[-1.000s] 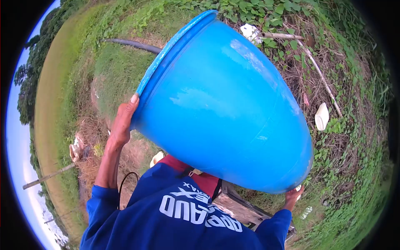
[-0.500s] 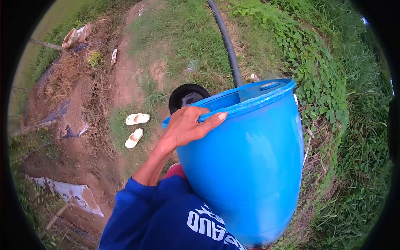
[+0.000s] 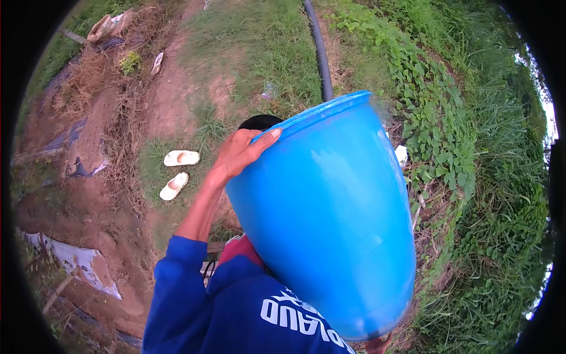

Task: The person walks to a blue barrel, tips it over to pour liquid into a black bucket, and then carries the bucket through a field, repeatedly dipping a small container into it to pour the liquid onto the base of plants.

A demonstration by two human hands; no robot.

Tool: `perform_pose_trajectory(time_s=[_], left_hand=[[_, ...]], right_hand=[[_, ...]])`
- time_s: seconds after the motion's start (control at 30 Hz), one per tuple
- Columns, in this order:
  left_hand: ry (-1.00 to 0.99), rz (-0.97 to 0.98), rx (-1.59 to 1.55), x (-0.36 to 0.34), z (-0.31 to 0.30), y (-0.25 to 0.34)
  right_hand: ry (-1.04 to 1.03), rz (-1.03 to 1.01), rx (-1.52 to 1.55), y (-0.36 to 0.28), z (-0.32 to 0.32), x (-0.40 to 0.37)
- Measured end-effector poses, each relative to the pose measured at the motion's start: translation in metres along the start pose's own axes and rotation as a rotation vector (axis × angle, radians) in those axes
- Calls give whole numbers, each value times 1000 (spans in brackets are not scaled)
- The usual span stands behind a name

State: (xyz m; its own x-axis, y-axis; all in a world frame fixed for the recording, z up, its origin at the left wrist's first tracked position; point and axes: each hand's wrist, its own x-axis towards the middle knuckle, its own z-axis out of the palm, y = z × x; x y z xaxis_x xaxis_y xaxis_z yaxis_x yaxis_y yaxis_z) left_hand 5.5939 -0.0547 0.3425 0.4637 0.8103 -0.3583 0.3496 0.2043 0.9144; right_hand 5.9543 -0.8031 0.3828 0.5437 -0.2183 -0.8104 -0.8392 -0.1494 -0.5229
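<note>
A large blue barrel [image 3: 330,218] leans across the front of my body, its rim tilted away from me and its base near the bottom of the view. My left hand [image 3: 242,150] grips the left part of the rim, with the thumb over the outside and the other fingers hidden behind the edge. Under the base, a small part of my right hand [image 3: 378,344] shows at the bottom; its fingers are mostly hidden by the barrel. The inside of the barrel is out of sight.
A black round tub [image 3: 260,122] sits behind the rim. A dark pipe [image 3: 320,50] runs through the grass beyond. Two pale clogs [image 3: 181,157] lie on the ground at left. Leafy vines [image 3: 421,88] and tall grass [image 3: 501,194] cover the right side.
The barrel has tipped further away, so its opening no longer shows, and its rim has shifted left with my left hand. Part of my right hand has appeared beneath the base.
</note>
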Motion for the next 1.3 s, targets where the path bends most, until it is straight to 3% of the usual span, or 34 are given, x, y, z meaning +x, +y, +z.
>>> perform_pose_trajectory(time_s=[0.33, 0.37, 0.47, 0.5, 0.7, 0.8, 1.0, 1.1, 1.3], left_hand=[[-24, -83, -157, 37, -26, -53], [-21, -75, -189, 42, -30, -62], [-21, -40, -268, 41, -34, -51], [-26, -39, -290, 44, -37, -51], [72, -2, -356, 56, -47, -65], [81, -23, -325, 61, -53, -71], [107, -24, -372, 69, -59, -79], [106, -15, -384, 67, -59, -69], [126, -40, -441, 62, -64, -61]], right_hand=[[-53, -48, -98, -47, -21, -41], [91, -148, -124, -43, 7, -69], [164, -257, -79, -36, 87, -145], [103, -121, -219, -46, 32, -118], [297, -132, -163, -57, 49, -131], [153, -179, -121, -65, 59, -156], [188, -282, -99, -71, 96, -181], [169, -376, -101, -74, 83, -167], [132, -331, -150, -82, 90, -188]])
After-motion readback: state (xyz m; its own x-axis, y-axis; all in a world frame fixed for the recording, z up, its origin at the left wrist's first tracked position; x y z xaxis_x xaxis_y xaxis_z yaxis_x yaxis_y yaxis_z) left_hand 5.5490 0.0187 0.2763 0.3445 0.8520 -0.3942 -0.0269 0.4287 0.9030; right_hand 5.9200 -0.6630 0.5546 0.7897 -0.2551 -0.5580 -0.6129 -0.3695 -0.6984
